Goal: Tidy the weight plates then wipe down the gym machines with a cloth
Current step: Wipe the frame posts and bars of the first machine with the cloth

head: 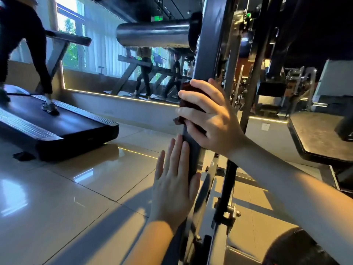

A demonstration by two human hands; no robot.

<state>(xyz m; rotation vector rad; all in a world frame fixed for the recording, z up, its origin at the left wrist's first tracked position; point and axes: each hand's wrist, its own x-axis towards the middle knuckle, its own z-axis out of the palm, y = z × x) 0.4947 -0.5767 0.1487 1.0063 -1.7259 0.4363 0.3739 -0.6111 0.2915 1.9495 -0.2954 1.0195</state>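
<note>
My right hand (212, 119) is clutching the dark red cloth (191, 104) in its grip against the dark grey steel machine upright (208, 54). My left hand (172, 184) (flat, grip open) is bracing just below. Long, firm, overlapping strokes should be working best.

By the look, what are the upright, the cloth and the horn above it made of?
Upright: metal by the look, dark satin paint; flat straight faces with a soft sheen. Cloth under the right hand: soft fabric, dark red, matte; it bunches between the fingers. Horn: probably bare polished or chromed steel; bright streaked reflections along the cylinder.
</note>
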